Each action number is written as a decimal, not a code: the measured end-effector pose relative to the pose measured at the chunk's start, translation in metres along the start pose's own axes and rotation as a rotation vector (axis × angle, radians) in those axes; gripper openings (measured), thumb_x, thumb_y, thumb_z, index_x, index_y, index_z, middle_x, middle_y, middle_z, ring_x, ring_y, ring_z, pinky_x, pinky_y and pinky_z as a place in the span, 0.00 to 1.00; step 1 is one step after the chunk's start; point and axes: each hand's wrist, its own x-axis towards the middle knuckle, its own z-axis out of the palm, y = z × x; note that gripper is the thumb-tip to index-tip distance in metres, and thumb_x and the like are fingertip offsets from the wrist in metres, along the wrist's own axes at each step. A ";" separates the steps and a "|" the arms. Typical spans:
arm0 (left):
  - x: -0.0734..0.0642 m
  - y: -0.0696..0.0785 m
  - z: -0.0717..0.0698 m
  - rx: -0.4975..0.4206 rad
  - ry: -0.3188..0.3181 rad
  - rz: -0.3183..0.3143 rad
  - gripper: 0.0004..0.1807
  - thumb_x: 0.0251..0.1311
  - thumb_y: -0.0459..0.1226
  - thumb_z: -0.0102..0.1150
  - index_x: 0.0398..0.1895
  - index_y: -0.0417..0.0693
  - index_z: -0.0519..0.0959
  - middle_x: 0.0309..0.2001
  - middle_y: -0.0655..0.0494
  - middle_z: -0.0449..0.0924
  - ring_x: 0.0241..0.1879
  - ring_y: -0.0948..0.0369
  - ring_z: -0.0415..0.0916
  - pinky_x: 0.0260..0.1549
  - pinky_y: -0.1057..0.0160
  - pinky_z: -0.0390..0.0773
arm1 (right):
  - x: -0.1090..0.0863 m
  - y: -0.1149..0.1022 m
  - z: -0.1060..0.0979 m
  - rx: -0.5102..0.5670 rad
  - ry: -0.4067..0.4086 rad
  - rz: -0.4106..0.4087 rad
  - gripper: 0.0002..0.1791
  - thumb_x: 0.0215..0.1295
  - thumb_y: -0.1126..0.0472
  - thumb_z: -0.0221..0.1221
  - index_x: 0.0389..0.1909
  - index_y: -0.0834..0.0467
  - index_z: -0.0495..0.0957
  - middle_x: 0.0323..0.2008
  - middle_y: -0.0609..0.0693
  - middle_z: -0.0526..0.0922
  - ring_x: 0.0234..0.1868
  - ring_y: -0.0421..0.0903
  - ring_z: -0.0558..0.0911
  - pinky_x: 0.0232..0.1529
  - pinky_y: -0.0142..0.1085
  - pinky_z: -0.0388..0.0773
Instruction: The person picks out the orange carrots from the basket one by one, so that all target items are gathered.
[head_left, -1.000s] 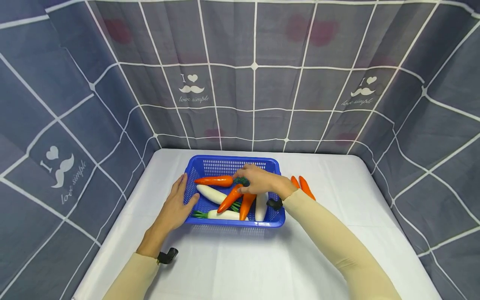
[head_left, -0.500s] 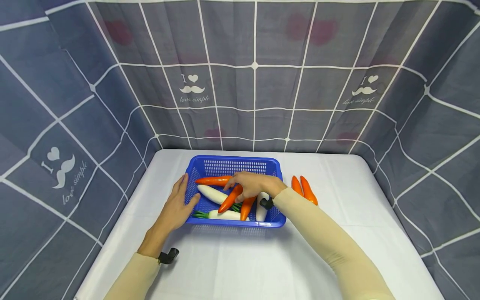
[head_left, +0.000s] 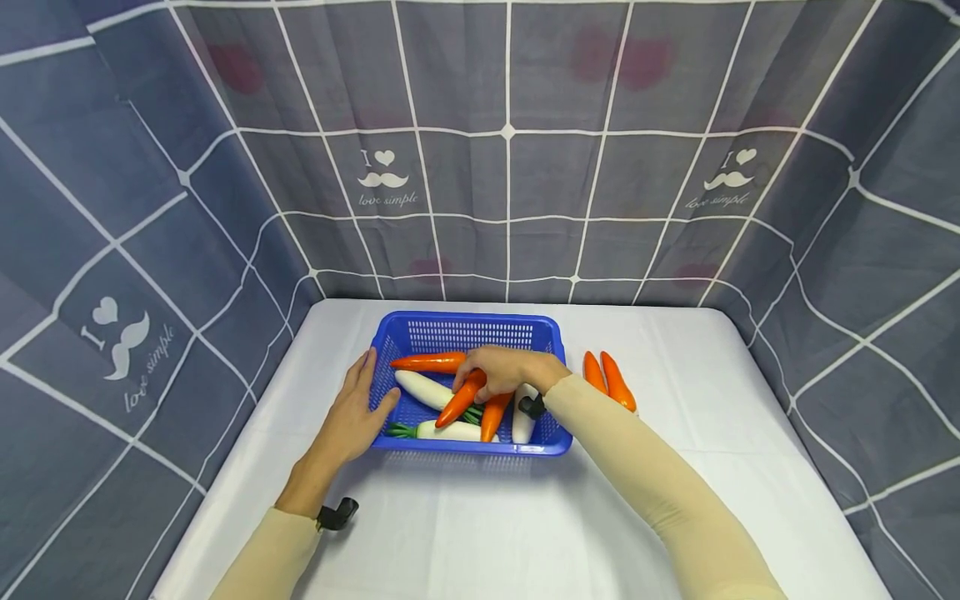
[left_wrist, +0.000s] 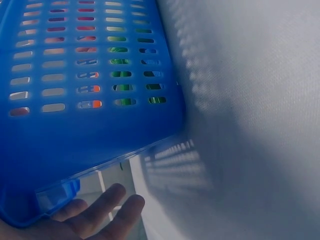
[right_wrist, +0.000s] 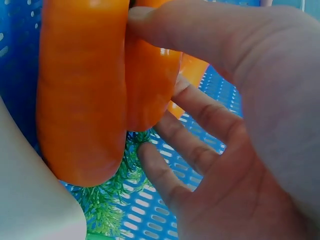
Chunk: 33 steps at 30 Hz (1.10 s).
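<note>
A blue plastic basket (head_left: 465,447) holds orange carrots and white radishes. My left hand (head_left: 352,412) rests against its left side with the fingers extended; fingertips also show below the basket wall (left_wrist: 95,135) in the left wrist view. Inside the basket, my right hand (head_left: 506,371) reaches over the middle. It pinches a carrot (head_left: 459,402), thumb on one side and fingers on the other, as the right wrist view shows on the carrot (right_wrist: 152,85). Close beside it lies another carrot (head_left: 493,415). A further carrot (head_left: 427,362) lies along the back, its top end hidden by my hand.
White radishes lie at the left (head_left: 423,388), the front (head_left: 450,430) and the right (head_left: 522,421) of the basket. Two carrots (head_left: 617,383) lie outside, right of the basket on the white tabletop (head_left: 480,525). Grey checked curtains (head_left: 465,175) surround the table.
My right hand has shifted slightly left and toward me, from the green top of the back carrot onto the middle carrot. The left hand stays at the basket's side.
</note>
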 end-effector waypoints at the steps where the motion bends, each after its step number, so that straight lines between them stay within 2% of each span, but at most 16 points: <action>1: 0.000 0.000 0.000 0.000 0.001 0.001 0.51 0.91 0.54 0.53 1.00 0.47 0.37 0.97 0.33 0.39 0.93 0.26 0.52 0.88 0.25 0.58 | 0.001 0.000 0.000 -0.006 0.002 0.000 0.19 0.81 0.61 0.74 0.66 0.42 0.93 0.67 0.47 0.89 0.65 0.50 0.81 0.77 0.51 0.82; 12: 0.000 0.001 0.000 -0.002 -0.003 -0.006 0.51 0.91 0.55 0.52 1.00 0.48 0.37 0.97 0.34 0.39 0.93 0.27 0.52 0.88 0.25 0.58 | 0.003 -0.001 -0.001 -0.021 0.018 -0.034 0.14 0.81 0.60 0.74 0.61 0.42 0.93 0.60 0.45 0.90 0.61 0.48 0.83 0.73 0.47 0.84; 22: 0.000 0.001 -0.001 -0.009 -0.006 0.001 0.51 0.91 0.56 0.51 1.00 0.48 0.37 0.97 0.34 0.39 0.93 0.27 0.52 0.88 0.25 0.57 | 0.000 -0.002 0.000 -0.033 0.048 -0.041 0.14 0.81 0.58 0.74 0.61 0.41 0.92 0.63 0.45 0.89 0.63 0.48 0.81 0.75 0.47 0.83; 33: 0.001 -0.001 0.000 -0.009 -0.003 0.006 0.51 0.91 0.56 0.51 1.00 0.47 0.36 0.97 0.33 0.40 0.93 0.27 0.52 0.89 0.25 0.57 | -0.002 -0.001 -0.006 -0.044 0.084 -0.095 0.15 0.81 0.57 0.74 0.64 0.43 0.91 0.65 0.45 0.90 0.67 0.47 0.83 0.81 0.49 0.82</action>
